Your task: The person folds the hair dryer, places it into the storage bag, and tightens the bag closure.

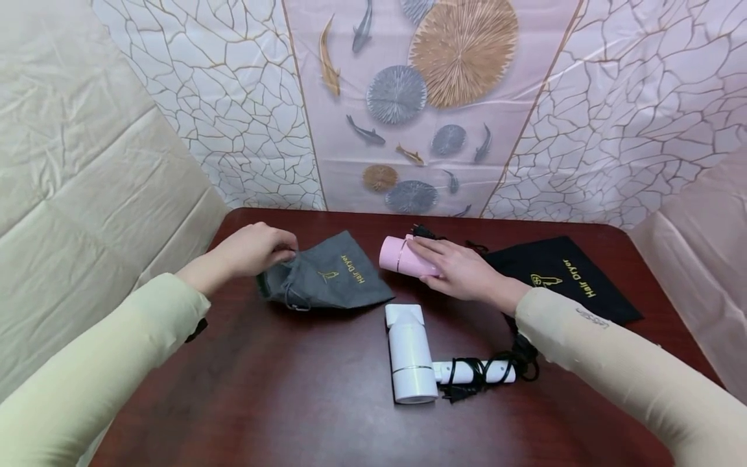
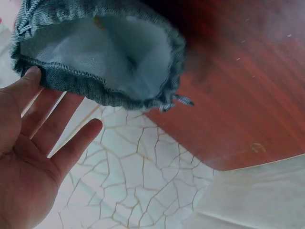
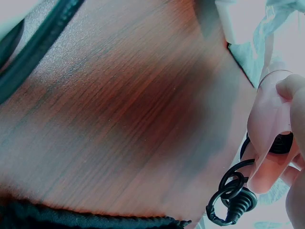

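One wide, two close

The head camera looks forward and down over the table [image 1: 280, 376] and patterned backdrop [image 1: 408, 130]. Close beside the left hand [image 2: 33, 164], the left wrist camera faces into the grey bag [image 2: 81, 86]. The right wrist camera looks closely at the table, the pink dryer [image 3: 267, 112] at its right edge. Head and left wrist share the bag; head and right wrist, the dryer.

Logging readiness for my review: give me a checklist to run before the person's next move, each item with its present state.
Left hand pinching the rim of the grey bag: ok.
Grey bag held open: ok.
Right hand gripping the pink dryer: ok.
Pink dryer at that bag's opening: not ok; it is beyond the opposite end.
Plug tucked away: not ok; it sticks out behind the pink dryer.
Black bag empty: cannot tell; its inside is hidden.
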`<state>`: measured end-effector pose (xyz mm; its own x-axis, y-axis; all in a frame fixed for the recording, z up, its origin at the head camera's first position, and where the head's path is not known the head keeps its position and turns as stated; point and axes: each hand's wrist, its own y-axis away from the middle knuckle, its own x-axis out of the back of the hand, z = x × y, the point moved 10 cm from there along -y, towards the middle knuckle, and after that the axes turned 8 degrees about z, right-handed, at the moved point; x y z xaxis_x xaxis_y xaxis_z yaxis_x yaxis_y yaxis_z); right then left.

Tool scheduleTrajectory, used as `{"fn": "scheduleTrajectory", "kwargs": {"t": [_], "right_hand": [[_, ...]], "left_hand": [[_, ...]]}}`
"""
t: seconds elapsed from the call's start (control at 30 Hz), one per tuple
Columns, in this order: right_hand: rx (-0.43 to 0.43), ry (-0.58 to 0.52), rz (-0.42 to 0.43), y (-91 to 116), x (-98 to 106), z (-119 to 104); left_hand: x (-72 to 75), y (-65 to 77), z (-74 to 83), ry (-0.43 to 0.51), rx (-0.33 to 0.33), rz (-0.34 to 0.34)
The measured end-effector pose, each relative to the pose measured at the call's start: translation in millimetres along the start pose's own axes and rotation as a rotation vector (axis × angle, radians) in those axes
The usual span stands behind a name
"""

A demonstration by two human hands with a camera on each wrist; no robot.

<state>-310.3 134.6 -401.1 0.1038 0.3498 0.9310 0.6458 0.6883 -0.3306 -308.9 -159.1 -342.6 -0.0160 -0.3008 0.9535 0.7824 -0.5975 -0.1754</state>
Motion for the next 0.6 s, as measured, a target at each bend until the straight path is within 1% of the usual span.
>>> {"fn": "scheduleTrajectory", "kwargs": {"t": [0.13,0.23,0.3,0.37,0.43,0.53,0.6], "right_hand": [[-0.005,0.009,-0.001,0.3,5.8,-2.5],[-0.005,0.005,0.008,0.9,9.2,-3.9],[-0.006,0.005,0.012,1.4,10.3,-3.5],[-0.011,0.002,0.009,1.9,10.6,-2.8],[-0.013,0.0,0.005,2.0,10.4,-2.3],[-0.01,-0.006,0.006,0.9,10.8,-3.5],[-0.001,-0.01,0.014,-0.2,11.8,-5.8]], "left_hand": [[17.6,0.0,-2.6,-0.022,0.022,0.029],[28.1,5.2,-8.5,-0.07,0.067,0.045],[30.9,9.5,-13.2,-0.097,0.107,0.045],[29.7,12.7,-14.4,-0.109,0.127,0.038],[24.9,14.4,-13.0,-0.104,0.137,0.024],[14.4,14.2,-8.4,-0.057,0.156,-0.013],[7.3,12.5,-6.5,-0.017,0.188,-0.046]]}}
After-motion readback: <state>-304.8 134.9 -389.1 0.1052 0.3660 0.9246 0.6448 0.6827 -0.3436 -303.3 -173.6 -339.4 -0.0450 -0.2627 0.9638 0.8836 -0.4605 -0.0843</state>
